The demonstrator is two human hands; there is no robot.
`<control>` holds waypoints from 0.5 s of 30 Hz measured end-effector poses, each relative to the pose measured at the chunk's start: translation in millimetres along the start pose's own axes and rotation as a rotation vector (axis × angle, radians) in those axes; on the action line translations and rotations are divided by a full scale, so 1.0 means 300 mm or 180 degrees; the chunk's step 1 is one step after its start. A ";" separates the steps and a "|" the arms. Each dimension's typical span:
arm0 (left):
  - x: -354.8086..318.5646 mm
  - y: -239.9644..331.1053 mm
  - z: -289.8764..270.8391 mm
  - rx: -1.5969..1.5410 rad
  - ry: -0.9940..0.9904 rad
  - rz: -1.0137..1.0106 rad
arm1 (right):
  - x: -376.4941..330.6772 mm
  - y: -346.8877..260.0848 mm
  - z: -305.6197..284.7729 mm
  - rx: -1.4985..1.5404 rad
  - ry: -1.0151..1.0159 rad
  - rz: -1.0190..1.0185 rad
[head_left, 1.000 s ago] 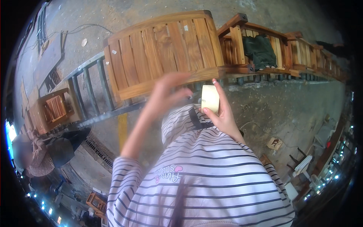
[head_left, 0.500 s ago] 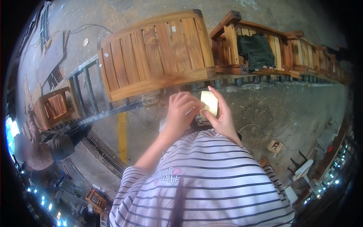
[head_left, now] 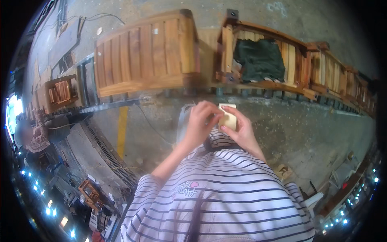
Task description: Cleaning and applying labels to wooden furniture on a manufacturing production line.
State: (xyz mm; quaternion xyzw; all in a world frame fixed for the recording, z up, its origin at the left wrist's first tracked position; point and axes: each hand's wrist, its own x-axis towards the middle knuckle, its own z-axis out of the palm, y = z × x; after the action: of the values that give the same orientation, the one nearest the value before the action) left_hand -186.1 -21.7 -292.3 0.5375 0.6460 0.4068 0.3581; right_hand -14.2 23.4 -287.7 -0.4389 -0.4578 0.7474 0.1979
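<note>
In front of my body, my right hand is closed round a small, curved pale yellow piece of paper, its thumb on the near side and fingers on the far side. My left hand meets it from the left, with fingers bent together in a pinch at the paper's edge. Whatever lies between those fingertips is hidden. Beyond my hands, a slatted wooden panel rests on a dark metal roller track. A small white label sits on one slat.
Right of the panel, a wooden furniture frame holds a dark green cloth; more frames continue beyond. At far left stand a smaller wooden piece and another person. A floor grate and yellow line lie to my left.
A gap has opened between the slatted panel and the wooden frame, and the view has shifted. My hands stay together at the paper, which is now turned and more covered by fingers.
</note>
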 end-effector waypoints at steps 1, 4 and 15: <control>0.025 0.001 0.047 -0.0356 0.0103 -0.0086 | -0.004 -0.003 -0.051 -0.0013 -0.0090 0.0040; 0.056 0.084 0.145 -0.0640 0.0140 -0.0410 | -0.033 -0.035 -0.164 0.0104 -0.0143 -0.0143; -0.047 0.179 0.241 -0.0034 0.0121 0.0050 | -0.206 -0.011 -0.228 0.0009 0.0126 -0.0260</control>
State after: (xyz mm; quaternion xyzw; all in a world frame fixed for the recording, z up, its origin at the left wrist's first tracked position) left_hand -96.9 -20.6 -272.9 0.5329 0.6463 0.4232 0.3454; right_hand 75.8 16.9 -269.0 -0.4342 -0.4703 0.7305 0.2379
